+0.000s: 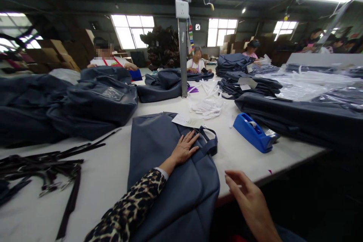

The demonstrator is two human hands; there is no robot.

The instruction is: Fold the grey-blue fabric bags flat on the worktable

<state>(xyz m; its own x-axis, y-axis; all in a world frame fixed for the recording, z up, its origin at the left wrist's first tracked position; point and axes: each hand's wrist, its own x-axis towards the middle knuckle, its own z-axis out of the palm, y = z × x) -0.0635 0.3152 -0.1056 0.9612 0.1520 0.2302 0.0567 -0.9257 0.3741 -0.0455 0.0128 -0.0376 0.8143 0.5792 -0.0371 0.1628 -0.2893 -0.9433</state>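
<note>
Watching through the head camera, I am seeing a slate-blue fabric bag [170,174] lying flat on the worktop [107,181], its near end drooping over the front edge toward the person. I am judging it soft and light: the cloth is sagging and creasing with no stiffness, and the smooth weave is probably sliding easily on the pale surface. The handle loop [211,141] at its far end is looking like the firmest place to take hold; elsewhere a pinch would be gathering only loose cloth. The left hand [185,148] is resting palm down on the bag just beside that loop, its grip spread wide, fingers flat and closing on nothing. The right hand [249,200] is hovering off the worktop's front edge, just right of the bag, its grip apart too, fingers loosely curled and holding nothing. A paper slip [187,121] is lying at the bag's far edge, a blue tape dispenser [253,133] is sitting to the right, and black straps [48,162] are lying in a tangle to the left. Folded bags [96,102] are sitting in heaps beyond.
</note>
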